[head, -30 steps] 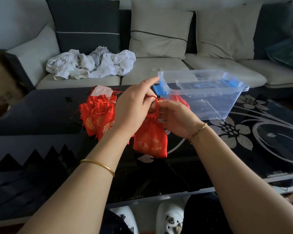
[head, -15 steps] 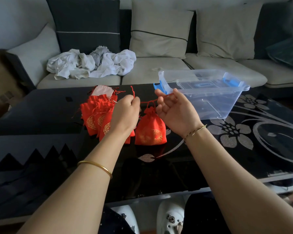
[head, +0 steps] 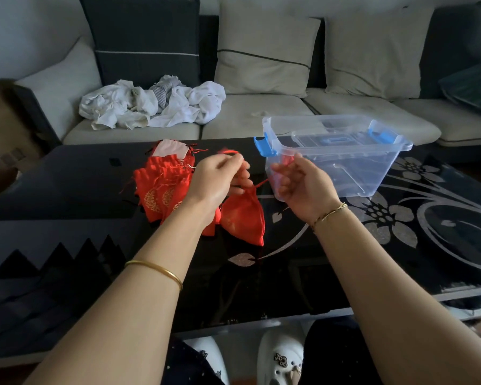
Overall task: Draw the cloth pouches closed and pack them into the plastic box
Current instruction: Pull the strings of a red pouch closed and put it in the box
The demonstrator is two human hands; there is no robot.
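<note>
Black glass with a pale flower pattern forms the surface, and through its near edge a pair of white shoes shows below. Two bare forearms, each with a thin gold bangle, reach over it.

The left hand has its fingertips pinched on a red drawstring, and the right hand, fingers curled, seems to pinch the cord's other end. Between them, a little nearer, a red pouch hangs from the gathered neck with its bottom on the glass. I judge the step to be the drawing closed of this pouch. The neck looks bunched, so the pull is probably close to done.

The next move calls for one hand to keep the cord or neck while the other lets go, then a short carry to the right and over the rim.

Just left of the hands lies a pile of pouches, loose cords trailing, all awaiting the same treatment. The clear plastic box with blue latches stands just behind the right hand. A red patch shows through its wall, but I cannot tell if that is a packed pouch.

Beyond is a sofa with cushions and a crumpled white cloth.

No writing or brand can be read. The gold round emblems on the pouches are too small to make out.
</note>
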